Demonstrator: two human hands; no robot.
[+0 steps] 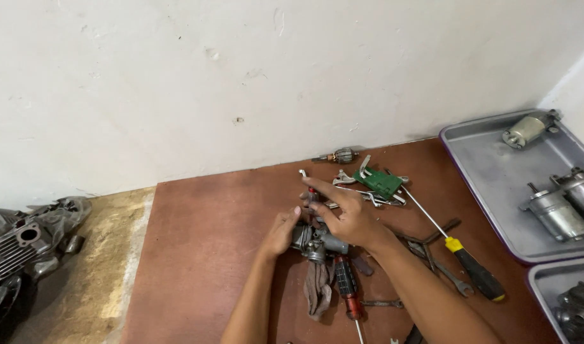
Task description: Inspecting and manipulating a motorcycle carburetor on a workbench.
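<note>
Both hands working a small grey metal engine part low over the brown desk.

The left hand [280, 233] is gripping the grey metal part [316, 242] from its side, while the right hand [347, 216] is lying over the top with fingers spread, so its grip is unclear. The part could be slipping onto the rag [318, 290] and red-handled screwdriver [347, 288] just below the hands, or knocking the loose spanners [374, 199] just beyond. A green rectangular piece [378, 182] is lying past the right hand; no label is showing. The yellow-and-black screwdriver [465, 259] is sitting to the right, and grey trays [489, 185] of motors farther right.
</note>
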